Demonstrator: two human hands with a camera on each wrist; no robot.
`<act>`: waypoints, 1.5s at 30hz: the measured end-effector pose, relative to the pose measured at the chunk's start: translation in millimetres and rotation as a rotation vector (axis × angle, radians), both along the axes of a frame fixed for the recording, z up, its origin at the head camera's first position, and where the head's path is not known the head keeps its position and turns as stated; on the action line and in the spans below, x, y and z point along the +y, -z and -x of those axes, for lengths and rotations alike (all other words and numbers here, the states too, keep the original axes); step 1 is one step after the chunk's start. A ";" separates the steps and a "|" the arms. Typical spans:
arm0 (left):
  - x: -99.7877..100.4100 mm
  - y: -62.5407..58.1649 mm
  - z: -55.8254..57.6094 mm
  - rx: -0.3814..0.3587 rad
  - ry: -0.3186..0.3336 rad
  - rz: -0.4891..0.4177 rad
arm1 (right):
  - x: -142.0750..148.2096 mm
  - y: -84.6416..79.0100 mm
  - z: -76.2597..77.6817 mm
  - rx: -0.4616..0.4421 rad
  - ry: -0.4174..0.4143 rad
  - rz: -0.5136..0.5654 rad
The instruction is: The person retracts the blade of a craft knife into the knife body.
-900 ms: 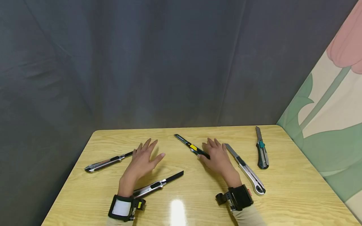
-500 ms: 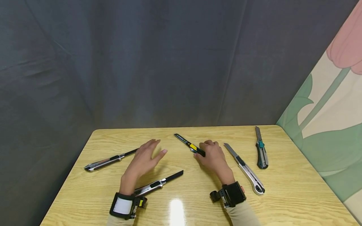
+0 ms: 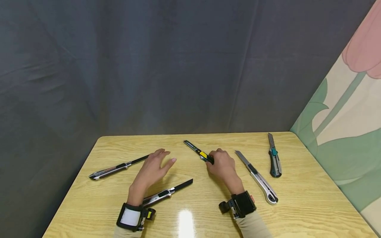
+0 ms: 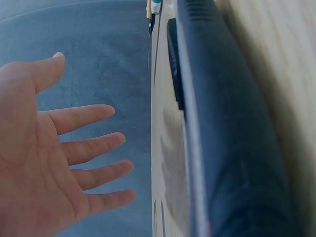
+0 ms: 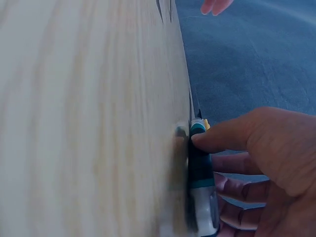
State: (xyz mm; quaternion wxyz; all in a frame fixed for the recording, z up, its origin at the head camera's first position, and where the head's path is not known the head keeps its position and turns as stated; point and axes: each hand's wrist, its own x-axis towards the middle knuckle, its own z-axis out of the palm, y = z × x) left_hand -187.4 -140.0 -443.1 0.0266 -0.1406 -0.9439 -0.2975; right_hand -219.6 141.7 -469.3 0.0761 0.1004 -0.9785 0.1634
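In the head view my right hand [image 3: 223,166] grips the handle of a black utility knife [image 3: 194,148] with a yellow slider, whose blade points away to the left. The right wrist view has the thumb on one side of this knife's handle [image 5: 200,165] and curled fingers on the other, close to the tabletop. My left hand [image 3: 150,168] hovers with spread fingers and holds nothing. Beyond it lies a silver-and-black utility knife [image 3: 110,171], its blade tip near the fingers. A second silver utility knife [image 3: 159,197], black-bladed, lies beside the left wrist, partly hidden by the wrist camera.
To the right of my right hand lies a long silver utility knife [image 3: 261,182]. Farther right is a dark one with a teal slider [image 3: 275,157]. All blades are extended. A grey curtain [image 3: 178,72] hangs behind the wooden table [image 3: 309,195].
My right hand has moved slightly left, and its fingers have closed round the handle of the black-and-yellow utility knife. The left hand has shifted a little right, its fingers lower and less spread.
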 end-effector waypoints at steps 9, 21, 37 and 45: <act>5.3 -2.4 -0.4 -0.019 0.009 -0.010 | 0.8 -1.9 1.8 0.062 0.003 0.009; 19.0 1.1 -1.5 0.002 0.014 -0.056 | -11.0 -21.9 -3.4 0.131 0.037 0.164; 44.0 2.8 -8.6 0.009 0.101 -0.100 | -20.8 -32.5 -8.1 0.141 0.033 0.362; 49.9 6.8 -8.0 -0.023 0.167 -0.214 | -24.5 -39.1 -11.2 0.129 0.011 0.501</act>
